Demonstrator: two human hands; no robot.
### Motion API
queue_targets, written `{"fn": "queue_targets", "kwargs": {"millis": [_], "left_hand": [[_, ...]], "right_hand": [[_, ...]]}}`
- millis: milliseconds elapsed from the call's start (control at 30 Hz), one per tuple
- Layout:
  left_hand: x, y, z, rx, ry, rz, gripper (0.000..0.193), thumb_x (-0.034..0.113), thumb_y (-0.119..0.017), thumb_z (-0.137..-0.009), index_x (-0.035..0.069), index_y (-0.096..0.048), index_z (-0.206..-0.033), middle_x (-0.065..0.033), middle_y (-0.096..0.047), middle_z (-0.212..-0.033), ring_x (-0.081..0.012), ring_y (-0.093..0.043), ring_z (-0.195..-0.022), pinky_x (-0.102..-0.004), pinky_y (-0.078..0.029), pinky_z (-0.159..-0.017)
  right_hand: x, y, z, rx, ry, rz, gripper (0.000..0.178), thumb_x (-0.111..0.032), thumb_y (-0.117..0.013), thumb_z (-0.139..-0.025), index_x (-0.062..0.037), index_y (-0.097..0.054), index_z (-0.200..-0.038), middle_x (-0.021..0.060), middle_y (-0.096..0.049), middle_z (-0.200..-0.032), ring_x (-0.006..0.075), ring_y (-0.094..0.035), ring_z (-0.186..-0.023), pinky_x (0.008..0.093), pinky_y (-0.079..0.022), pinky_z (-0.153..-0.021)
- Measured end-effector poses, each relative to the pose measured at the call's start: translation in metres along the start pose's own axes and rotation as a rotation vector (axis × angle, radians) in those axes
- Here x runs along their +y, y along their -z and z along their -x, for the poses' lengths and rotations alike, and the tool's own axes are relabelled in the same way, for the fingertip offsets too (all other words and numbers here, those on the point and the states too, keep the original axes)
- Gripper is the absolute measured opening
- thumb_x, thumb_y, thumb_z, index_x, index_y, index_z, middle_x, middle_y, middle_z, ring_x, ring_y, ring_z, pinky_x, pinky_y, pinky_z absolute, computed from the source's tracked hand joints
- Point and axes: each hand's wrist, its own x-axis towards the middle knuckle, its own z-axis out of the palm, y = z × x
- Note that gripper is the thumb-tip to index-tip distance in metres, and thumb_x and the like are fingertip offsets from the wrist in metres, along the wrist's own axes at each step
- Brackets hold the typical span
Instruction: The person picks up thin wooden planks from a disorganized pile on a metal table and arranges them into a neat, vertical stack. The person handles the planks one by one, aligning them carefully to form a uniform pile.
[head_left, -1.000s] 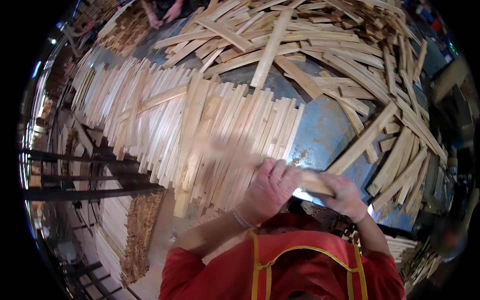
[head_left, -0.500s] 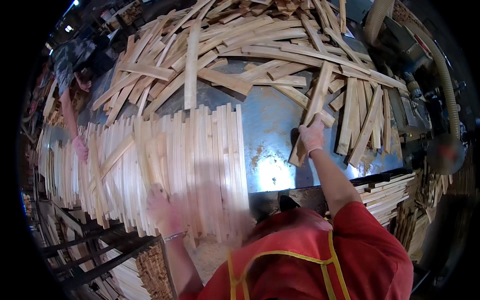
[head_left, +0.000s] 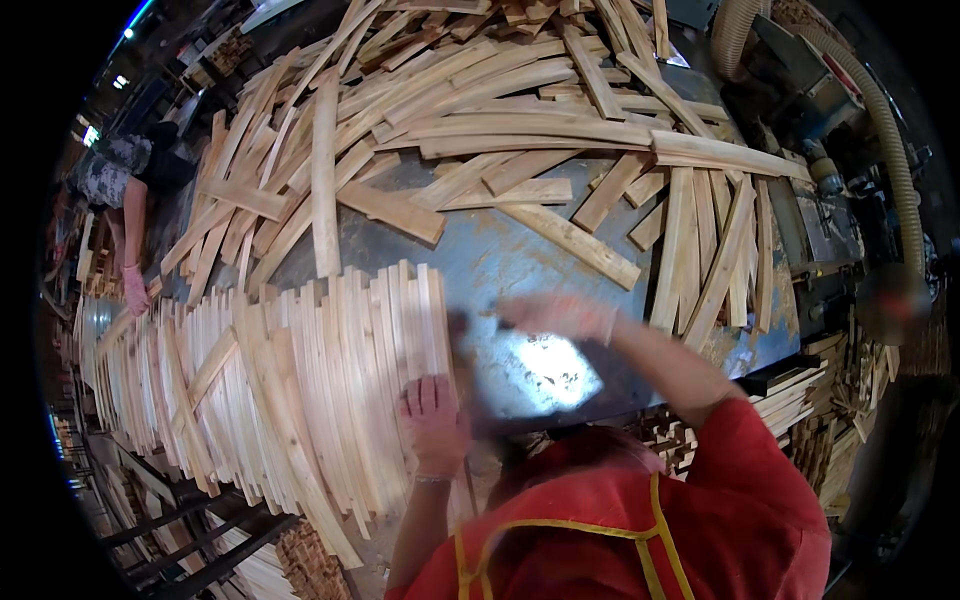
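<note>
Overhead, our left hand (head_left: pixel 437 425) lies at the right end of lined-up slender, pale wooden strips (head_left: pixel 345 370), our right hand (head_left: pixel 560 317) over the bluish metal counter (head_left: pixel 475 255); we cannot tell either grip. Strips seem light, stiff: grasp mid-length.

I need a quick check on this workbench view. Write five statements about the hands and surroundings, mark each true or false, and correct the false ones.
1. The left hand is at the right end of the row of wooden strips. True.
2. The right hand is over the metal tabletop. True.
3. The loose boards all lie parallel. False: the loose boards lie crossed at many angles.
4. A co-worker's hand is near the row's right end. False: the co-worker's hand is near its left end.
5. A ribbed hose shows at the picture's right side. True.
</note>
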Motion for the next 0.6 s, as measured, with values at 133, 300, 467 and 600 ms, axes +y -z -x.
{"fn": "queue_targets", "kwargs": {"millis": [133, 300, 467, 600], "left_hand": [[0.001, -0.008, -0.002, 0.067, -0.001, 0.03, 0.071, 0.028, -0.071, -0.082, 0.004, -0.059, -0.147, -0.0168, -0.056, -0.152, -0.041, -0.046, -0.147, -0.0604, -0.03, -0.127], [0.009, 0.007, -0.015, 0.173, -0.036, 0.051, 0.057, 0.025, -0.069, -0.082, 0.004, -0.065, -0.136, -0.0167, -0.062, -0.138, -0.0408, -0.055, -0.134, -0.0594, -0.039, -0.119], [0.002, 0.011, -0.008, 0.054, 0.012, 0.139, 0.063, 0.024, -0.07, -0.078, 0.002, -0.064, -0.137, -0.0173, -0.06, -0.141, -0.0413, -0.053, -0.136, -0.0579, -0.038, -0.119], [0.005, 0.014, -0.015, 0.154, -0.049, 0.096, 0.064, 0.023, -0.07, -0.077, 0.003, -0.063, -0.138, -0.0173, -0.06, -0.141, -0.0416, -0.053, -0.135, -0.0575, -0.038, -0.118]], "right_hand": [[0.084, 0.174, 0.055, 1.013, -0.163, 0.555, 0.067, -0.026, -0.072, -0.088, -0.0045, -0.058, -0.15, 0.0246, -0.062, -0.149, 0.0402, -0.057, -0.142, 0.0445, -0.048, -0.119], [0.176, 0.272, 0.086, 0.639, -0.692, 0.822, 0.107, -0.037, -0.086, -0.082, -0.0139, -0.031, -0.171, 0.018, -0.036, -0.174, 0.0401, -0.034, -0.162, 0.0516, -0.031, -0.132], [0.153, 0.231, 0.065, 0.457, -0.483, 0.867, 0.106, -0.033, -0.086, -0.077, -0.0142, -0.035, -0.168, 0.0191, -0.054, -0.157, 0.0409, -0.048, -0.15, 0.0518, -0.039, -0.123], [0.186, 0.178, 0.078, 0.207, -0.428, 1.19, 0.091, -0.033, -0.082, -0.082, -0.0199, -0.046, -0.164, 0.0145, -0.066, -0.141, 0.0328, -0.062, -0.134, 0.0438, -0.041, -0.116]]}}
